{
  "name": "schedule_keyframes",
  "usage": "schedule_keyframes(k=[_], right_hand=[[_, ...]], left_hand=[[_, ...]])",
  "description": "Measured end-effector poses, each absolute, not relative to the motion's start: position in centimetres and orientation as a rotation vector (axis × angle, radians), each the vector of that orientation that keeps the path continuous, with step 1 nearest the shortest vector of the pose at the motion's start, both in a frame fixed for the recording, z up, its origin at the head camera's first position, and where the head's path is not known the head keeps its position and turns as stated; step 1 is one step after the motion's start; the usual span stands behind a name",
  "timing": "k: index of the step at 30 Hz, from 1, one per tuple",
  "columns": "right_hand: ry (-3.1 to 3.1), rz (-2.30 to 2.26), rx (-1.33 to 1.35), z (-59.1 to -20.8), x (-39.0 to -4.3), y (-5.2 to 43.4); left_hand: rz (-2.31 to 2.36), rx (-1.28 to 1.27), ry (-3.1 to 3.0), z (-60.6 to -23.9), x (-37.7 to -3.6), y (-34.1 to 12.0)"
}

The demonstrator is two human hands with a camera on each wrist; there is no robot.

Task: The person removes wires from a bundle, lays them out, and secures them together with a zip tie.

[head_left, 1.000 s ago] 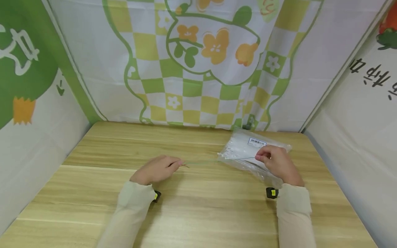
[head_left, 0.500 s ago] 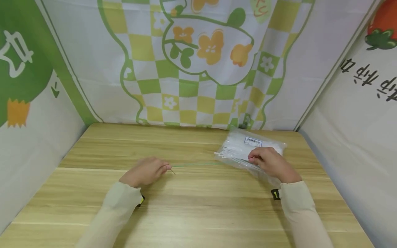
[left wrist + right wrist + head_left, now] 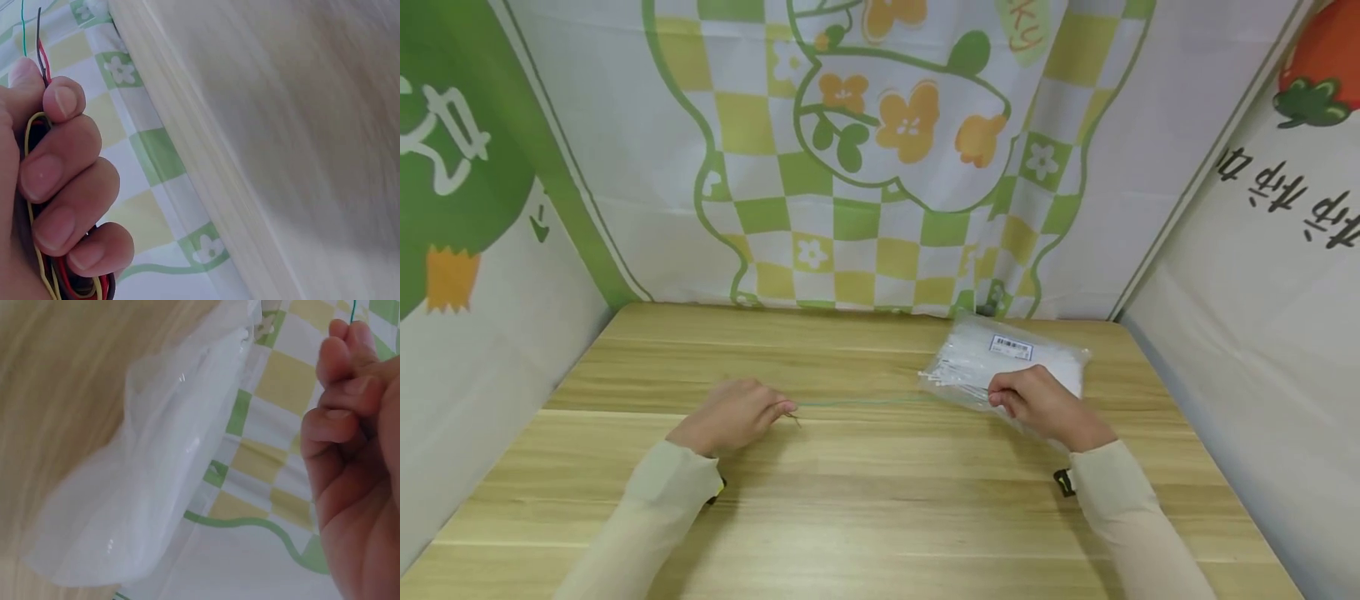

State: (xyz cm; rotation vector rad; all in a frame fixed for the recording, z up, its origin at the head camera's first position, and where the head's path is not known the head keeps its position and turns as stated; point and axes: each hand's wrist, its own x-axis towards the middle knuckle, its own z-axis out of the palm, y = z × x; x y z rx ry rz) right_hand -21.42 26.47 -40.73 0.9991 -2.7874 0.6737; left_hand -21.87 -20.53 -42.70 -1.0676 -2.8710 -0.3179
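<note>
The green wire (image 3: 865, 402) ran as a thin, nearly straight line across the middle of the head view, stretched between my two hands just above the desk (image 3: 880, 500). It looked taut and very fine, pale teal against the wood, so I judged the pulling-out was well under way, though one end remained with the rest in my left hand and I could not tell how much was left to draw.

My left hand (image 3: 733, 414), left of centre in that view, was curled into a closed grip around a bundle of wires (image 3: 44, 262); the left wrist view showed yellow, red and black strands looped through my fist, with short red and black ends poking out above my forefinger and the green strand leaving at the upper left of the frame. My right hand (image 3: 1041, 406), right of centre, pinched the green wire's other end between thumb and fingertips, as the right wrist view showed at its upper right.

Just behind my right hand lay a clear plastic bag (image 3: 1011, 358) of white cable ties with a barcode label, unopened as far as I could tell. The checked cloth backdrop (image 3: 880, 167) rose behind the desk.
</note>
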Motion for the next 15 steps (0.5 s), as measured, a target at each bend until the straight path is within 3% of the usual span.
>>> schedule_keyframes(k=[15], right_hand=[[-2.898, 0.868, 0.992, -41.5, -21.5, 25.8]], left_hand=[[-0.302, -1.012, -2.952, -43.2, -21.3, -22.5]])
